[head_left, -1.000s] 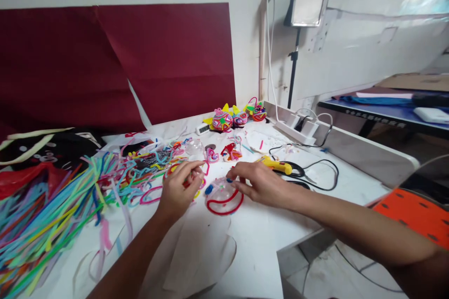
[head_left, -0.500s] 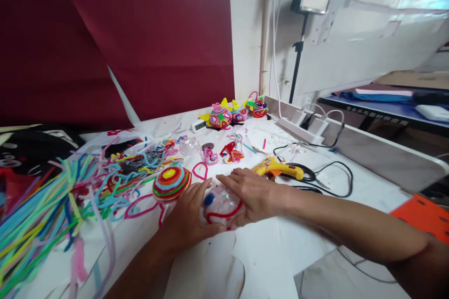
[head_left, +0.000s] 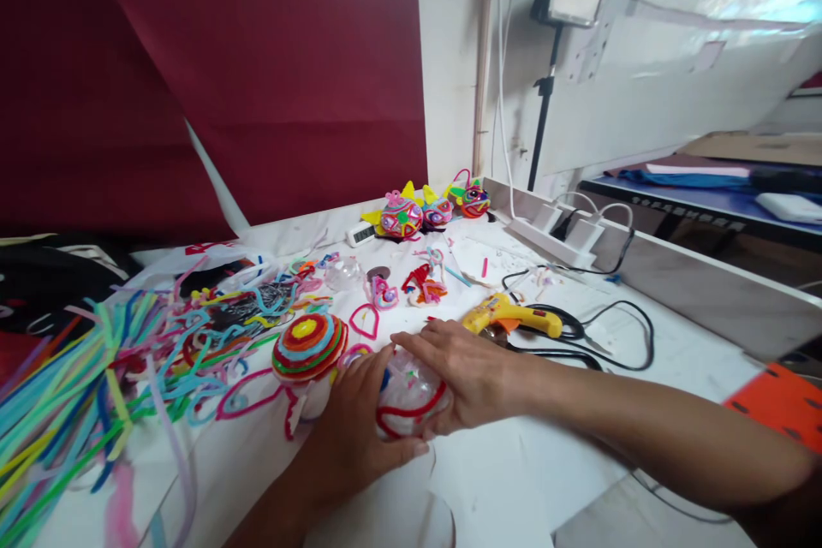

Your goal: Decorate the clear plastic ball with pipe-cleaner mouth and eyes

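Between my two hands is a clear plastic ball with a red pipe cleaner curving round its near side. My left hand wraps its left side, covering most of a blue spot there. Against the right side presses my right hand, fingers over the top and thumb low. Just left of my hands sits a dome coiled in striped pipe cleaners. A pink pipe-cleaner loop lies behind the ball. Beyond my right hand rests a yellow glue gun with a black cord.
Many loose pipe cleaners spread over the left side. Finished colourful fish-like ornaments stand at the back beside a small digital timer. A power strip runs along the right ledge. An orange sheet lies at the right edge.
The ball has turned slightly in my hands, and my left hand now covers more of the blue spot. The view has shifted a little.
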Action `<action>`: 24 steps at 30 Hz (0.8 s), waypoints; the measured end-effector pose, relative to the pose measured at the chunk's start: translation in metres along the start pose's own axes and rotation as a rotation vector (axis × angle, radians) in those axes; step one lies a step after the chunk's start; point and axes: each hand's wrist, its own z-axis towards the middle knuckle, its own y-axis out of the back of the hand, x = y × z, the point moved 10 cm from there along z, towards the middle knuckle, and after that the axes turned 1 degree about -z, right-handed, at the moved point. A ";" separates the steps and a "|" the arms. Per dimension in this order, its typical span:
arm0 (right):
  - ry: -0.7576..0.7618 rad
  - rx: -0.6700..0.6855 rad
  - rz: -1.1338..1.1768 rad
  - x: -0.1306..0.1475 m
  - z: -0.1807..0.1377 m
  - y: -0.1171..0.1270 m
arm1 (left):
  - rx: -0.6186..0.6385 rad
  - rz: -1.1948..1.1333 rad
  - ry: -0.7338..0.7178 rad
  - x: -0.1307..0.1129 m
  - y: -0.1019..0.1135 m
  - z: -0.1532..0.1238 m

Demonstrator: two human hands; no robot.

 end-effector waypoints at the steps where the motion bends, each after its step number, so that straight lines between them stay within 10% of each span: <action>1: 0.004 0.000 -0.003 0.001 0.000 0.000 | -0.006 0.010 -0.005 -0.001 0.000 0.000; 15: -0.028 0.118 -0.002 0.002 0.004 0.001 | -0.058 -0.045 0.059 -0.004 0.005 0.006; 24: 0.087 -0.133 0.047 0.009 -0.006 0.015 | -0.187 -0.073 -0.014 -0.016 0.028 0.008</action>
